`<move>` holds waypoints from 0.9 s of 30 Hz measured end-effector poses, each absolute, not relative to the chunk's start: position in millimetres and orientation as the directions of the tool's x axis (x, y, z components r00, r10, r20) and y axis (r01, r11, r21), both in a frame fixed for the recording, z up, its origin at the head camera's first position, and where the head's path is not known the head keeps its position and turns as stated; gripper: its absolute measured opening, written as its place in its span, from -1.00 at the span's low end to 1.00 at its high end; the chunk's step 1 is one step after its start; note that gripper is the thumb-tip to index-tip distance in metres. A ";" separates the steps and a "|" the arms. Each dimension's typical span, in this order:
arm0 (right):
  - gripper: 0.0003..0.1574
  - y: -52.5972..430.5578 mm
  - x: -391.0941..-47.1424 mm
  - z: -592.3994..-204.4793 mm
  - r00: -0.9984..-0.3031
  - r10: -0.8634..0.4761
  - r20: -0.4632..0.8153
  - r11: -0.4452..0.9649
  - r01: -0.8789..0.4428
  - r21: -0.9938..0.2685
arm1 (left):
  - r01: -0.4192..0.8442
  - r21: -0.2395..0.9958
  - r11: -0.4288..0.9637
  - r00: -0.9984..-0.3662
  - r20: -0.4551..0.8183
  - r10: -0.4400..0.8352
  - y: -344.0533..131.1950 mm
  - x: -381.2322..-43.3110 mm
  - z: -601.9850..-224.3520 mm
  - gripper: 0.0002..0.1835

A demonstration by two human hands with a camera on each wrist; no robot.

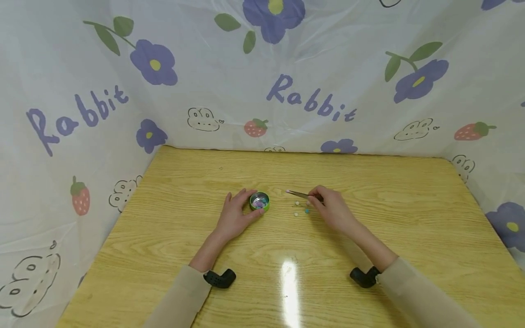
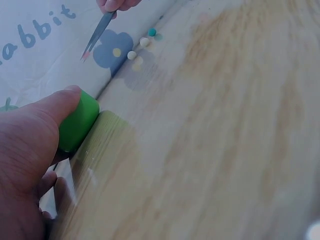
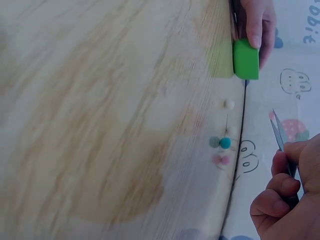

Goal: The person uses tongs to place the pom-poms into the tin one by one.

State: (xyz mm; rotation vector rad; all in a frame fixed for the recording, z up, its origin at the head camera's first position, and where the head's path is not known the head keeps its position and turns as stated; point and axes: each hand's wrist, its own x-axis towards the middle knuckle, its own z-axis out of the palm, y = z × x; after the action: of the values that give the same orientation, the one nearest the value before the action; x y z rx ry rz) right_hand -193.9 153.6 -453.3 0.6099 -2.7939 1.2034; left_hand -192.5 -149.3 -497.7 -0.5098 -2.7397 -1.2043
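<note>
My left hand [image 1: 235, 214] grips a small round green tin [image 2: 80, 122] between thumb and fingers, upright on the table. Purple, pink and teal pieces [image 1: 260, 205] lie inside it. To its right, my right hand [image 1: 334, 212] pinches dark metal tweezers [image 1: 300, 194], their tips pointing left toward the tin. A small pink ball [image 3: 272, 115] sits at those tips, above the table. Below the tweezers lie a few ball-headed pins: white ones [image 1: 296, 214], a teal one [image 1: 307, 211] and a pink one [image 3: 224, 160]. A thin shaft shows beside a white head in the right wrist view.
The wood-grain table [image 1: 197, 177] reaches back to a white printed curtain [image 1: 229, 82] behind and at both sides. Black wrist devices [image 1: 220, 278] are worn at both cuffs. A bright light reflection lies on the front of the table.
</note>
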 end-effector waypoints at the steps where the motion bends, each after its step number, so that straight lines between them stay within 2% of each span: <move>1: -0.84 152.1 -194.8 -453.5 -0.920 -0.342 0.192 0.619 -0.374 -0.691 | 0.345 0.697 0.629 -0.938 0.229 0.261 -149.3 -192.8 -497.8 -0.31; 27: -0.86 102.4 -197.4 -457.6 -0.890 -0.410 0.198 0.586 -0.424 -0.690 | 0.310 0.700 0.644 -0.949 0.189 0.253 -150.0 -196.3 -501.4 -0.31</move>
State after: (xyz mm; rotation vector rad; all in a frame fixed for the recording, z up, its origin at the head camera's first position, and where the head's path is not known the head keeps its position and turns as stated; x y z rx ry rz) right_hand -197.4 102.4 -457.6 0.7319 -2.7824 1.2184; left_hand -196.3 -150.0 -501.4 -0.4772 -2.7810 -1.2050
